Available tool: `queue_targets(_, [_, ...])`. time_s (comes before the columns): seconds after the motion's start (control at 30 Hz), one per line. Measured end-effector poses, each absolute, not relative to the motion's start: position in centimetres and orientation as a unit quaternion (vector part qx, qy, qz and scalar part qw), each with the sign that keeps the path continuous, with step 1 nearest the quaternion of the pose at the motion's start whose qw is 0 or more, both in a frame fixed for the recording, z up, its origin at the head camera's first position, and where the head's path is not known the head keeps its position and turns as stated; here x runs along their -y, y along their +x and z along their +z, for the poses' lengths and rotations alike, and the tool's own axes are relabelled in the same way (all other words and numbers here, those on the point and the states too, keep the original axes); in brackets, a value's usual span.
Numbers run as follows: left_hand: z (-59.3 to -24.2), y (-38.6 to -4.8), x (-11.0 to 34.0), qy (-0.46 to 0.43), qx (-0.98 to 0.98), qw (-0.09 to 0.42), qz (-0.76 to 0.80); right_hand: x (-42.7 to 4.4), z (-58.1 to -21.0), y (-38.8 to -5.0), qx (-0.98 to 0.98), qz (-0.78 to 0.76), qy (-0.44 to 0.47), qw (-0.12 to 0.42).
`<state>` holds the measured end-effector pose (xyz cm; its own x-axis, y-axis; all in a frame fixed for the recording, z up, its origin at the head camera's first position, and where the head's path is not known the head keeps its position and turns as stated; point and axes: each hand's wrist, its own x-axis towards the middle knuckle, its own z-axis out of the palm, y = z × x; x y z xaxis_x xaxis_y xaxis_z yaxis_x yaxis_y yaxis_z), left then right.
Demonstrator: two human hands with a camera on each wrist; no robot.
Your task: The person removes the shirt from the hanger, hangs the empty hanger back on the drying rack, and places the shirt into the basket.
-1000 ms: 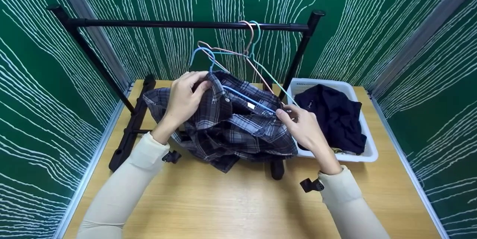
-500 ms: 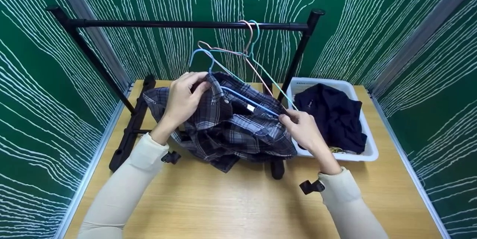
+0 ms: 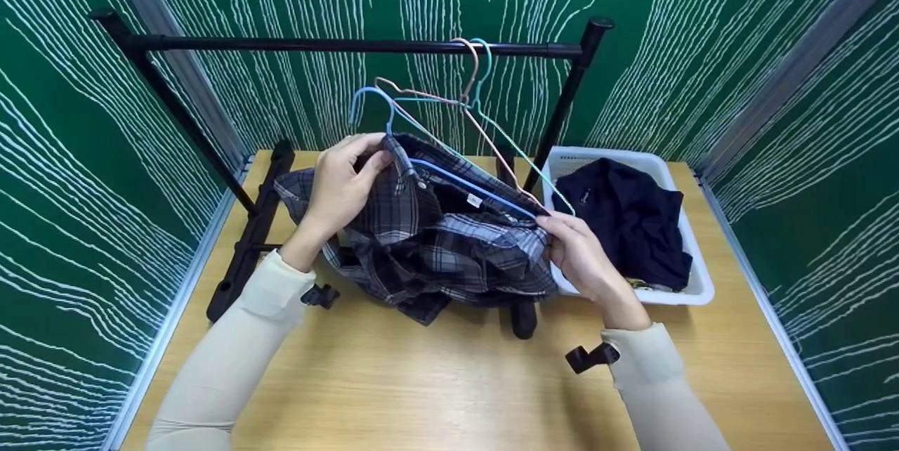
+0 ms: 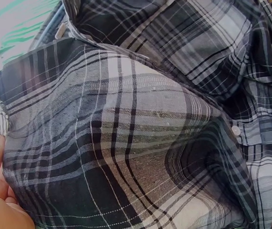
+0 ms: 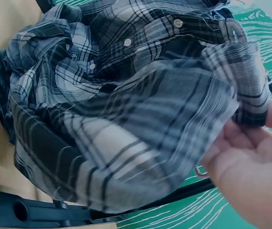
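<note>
A dark plaid shirt (image 3: 463,254) is held up between both hands, with a blue hanger (image 3: 463,187) running inside its collar and shoulders. The hanger's hook sticks out above the collar. My left hand (image 3: 343,180) pinches the shirt at the collar, just beside the base of that hook. My right hand (image 3: 579,251) grips the far shoulder near the hanger's end, thumb on top. In the left wrist view, plaid cloth (image 4: 126,119) fills most of the picture. The right wrist view shows buttons on the shirt front (image 5: 121,45) and my right fingers (image 5: 243,140) curled at the cloth.
A black clothes rack (image 3: 316,45) stands behind the shirt. From its bar hang a pink hanger (image 3: 484,136) and a green hanger (image 3: 520,154), close behind my right hand. On the right, a white basket (image 3: 702,282) holds dark navy clothing (image 3: 625,226). Patterned green walls enclose the table.
My right hand has shifted slightly right and down along the shoulder, stretching the collar line. The left hand and hook have moved a little left.
</note>
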<state>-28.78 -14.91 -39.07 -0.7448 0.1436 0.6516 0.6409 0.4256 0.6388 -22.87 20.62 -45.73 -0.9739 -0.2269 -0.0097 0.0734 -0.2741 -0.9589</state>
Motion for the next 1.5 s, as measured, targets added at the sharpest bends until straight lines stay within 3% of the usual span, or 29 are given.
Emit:
queue_targets(0.5, [-39.2,-28.7,15.2,-0.235,0.798,0.246,-0.498,-19.6,-48.5,-22.5,-0.454,-0.883,-0.035,0.112])
queue_targets(0.77, [-39.1,-28.6,15.0,-0.226,0.789,0.24,-0.519,-18.8,-49.1,-22.2,-0.55,-0.822,-0.037,0.141])
queue_targets(0.93, [-38.7,-28.6,14.8,-0.221,0.79,0.245,-0.517,-17.9,-49.6,-22.3,-0.698,-0.697,-0.095,0.134])
queue_targets(1.13, [-38.9,-28.7,14.7,-0.222,0.792,0.245,-0.513,-18.1,-49.1,-22.1,-0.778,-0.613,-0.118,0.071])
queue_targets(1.37, [-38.9,-28.5,15.1,-0.212,0.795,0.24,-0.514,-19.5,-44.9,-21.6,-0.782,-0.6,-0.159,-0.05])
queue_targets(1.5, [-39.0,-28.5,15.2,-0.217,0.8,0.243,-0.503,-19.7,-41.9,-21.8,-0.82,-0.514,-0.207,-0.14])
